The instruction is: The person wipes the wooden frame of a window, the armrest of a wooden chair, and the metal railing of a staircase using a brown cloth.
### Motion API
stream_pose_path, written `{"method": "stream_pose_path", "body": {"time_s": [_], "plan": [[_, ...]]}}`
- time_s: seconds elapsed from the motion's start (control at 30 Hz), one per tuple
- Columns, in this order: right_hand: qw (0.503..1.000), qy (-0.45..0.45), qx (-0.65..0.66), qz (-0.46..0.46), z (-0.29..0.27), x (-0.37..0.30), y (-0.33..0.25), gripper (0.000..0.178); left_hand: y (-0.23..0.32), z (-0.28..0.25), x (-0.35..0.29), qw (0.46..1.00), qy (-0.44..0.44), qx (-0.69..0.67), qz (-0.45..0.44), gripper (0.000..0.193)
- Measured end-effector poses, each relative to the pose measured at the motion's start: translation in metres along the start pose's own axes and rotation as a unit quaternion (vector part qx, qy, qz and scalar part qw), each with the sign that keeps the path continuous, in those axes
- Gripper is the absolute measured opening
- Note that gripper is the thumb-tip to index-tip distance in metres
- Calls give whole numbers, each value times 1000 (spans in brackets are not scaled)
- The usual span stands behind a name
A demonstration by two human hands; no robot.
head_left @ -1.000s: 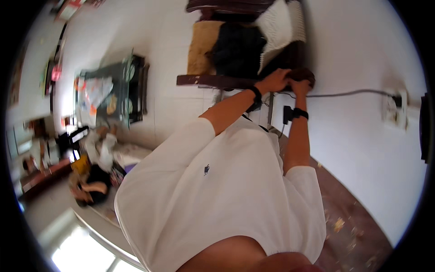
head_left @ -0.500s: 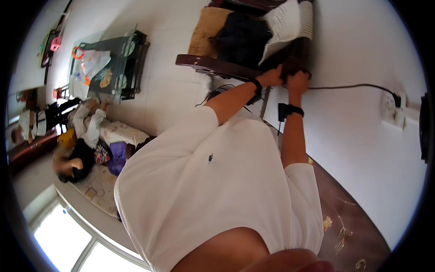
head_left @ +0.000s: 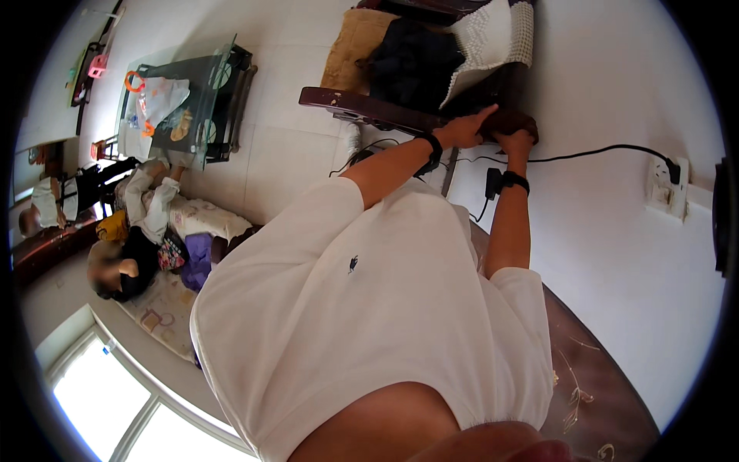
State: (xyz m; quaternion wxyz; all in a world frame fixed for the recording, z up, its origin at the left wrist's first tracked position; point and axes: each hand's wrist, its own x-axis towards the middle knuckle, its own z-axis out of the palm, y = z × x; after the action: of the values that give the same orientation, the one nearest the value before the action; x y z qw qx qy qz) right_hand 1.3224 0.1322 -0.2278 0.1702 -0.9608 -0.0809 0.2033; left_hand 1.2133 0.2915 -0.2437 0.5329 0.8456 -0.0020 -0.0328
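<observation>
Dark brown and rounded, an object (head_left: 519,123) is seen at the right-hand end of a wooden armrest (head_left: 358,106); its exact kind cannot be made out. Its near edge is met by the right hand (head_left: 514,142), whose fingers are bent against it, though whether it is gripped cannot be told. The left hand (head_left: 462,131) is laid at that same end of the armrest, just left of the object, with one finger stretched out; whether anything is clasped beneath is hidden. The two hands are held near each other but apart. A small black box (head_left: 493,184) is hung beside the right wrist. Beyond the armrest, a tan cloth (head_left: 354,50), a black cloth (head_left: 414,65) and a white textured cover (head_left: 489,38) are spread from left to right. To the armrest's right, a black cable (head_left: 600,151) is plugged into a white wall socket (head_left: 663,192). Well to the armrest's left, a pale sheet (head_left: 165,96) is carried by a glass-topped bench (head_left: 204,77).
</observation>
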Motion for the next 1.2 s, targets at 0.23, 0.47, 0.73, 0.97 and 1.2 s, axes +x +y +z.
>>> {"method": "stream_pose_path", "body": {"time_s": [0.23, 0.47, 0.73, 0.97, 1.2], "plan": [[942, 233, -186, -156, 20, -41, -33, 43, -26, 14, -2, 988, -91, -21, -126, 83], [965, 100, -177, -168, 37, -44, -66, 32, -12, -13, -15, 939, -63, -238, -241, 76], [987, -104, -62, -110, 77, -21, -91, 30, -122, -31, -23, 977, 56, -130, -161, 42], [968, 101, -80, -217, 42, -40, -66, 34, -90, -19, 14, 979, 142, -126, 70, 35], [985, 93, -52, -133, -2, -54, -30, 32, 6, 14, 36, 989, 67, -124, 46, 45]]}}
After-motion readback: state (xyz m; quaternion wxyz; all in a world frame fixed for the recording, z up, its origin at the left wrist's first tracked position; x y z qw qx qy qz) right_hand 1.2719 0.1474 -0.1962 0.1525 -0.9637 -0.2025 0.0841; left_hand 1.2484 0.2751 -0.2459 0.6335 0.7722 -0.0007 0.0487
